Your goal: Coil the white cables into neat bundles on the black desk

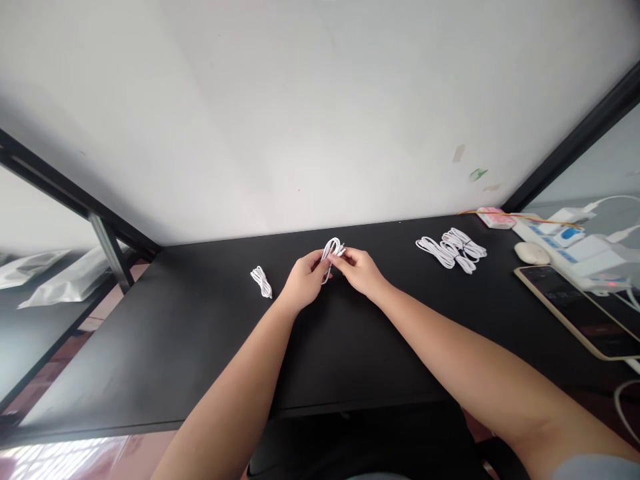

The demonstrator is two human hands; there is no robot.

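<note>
Over the table [200, 347], left hand [304, 280] and right hand [361, 270] pinch one white cable [331, 250]; one coil [261, 281] lies aside.

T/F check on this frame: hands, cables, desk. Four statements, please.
1. Left hand and right hand both hold the coiled white cable. True.
2. The small white cable bundle lies on the floor. False: it lies on the black table, left of the hands.
3. The pile of white cables lies right of the hands. True.
4. The flat dark-screened phone leans upright against the wall. False: it lies flat on the table.
</note>
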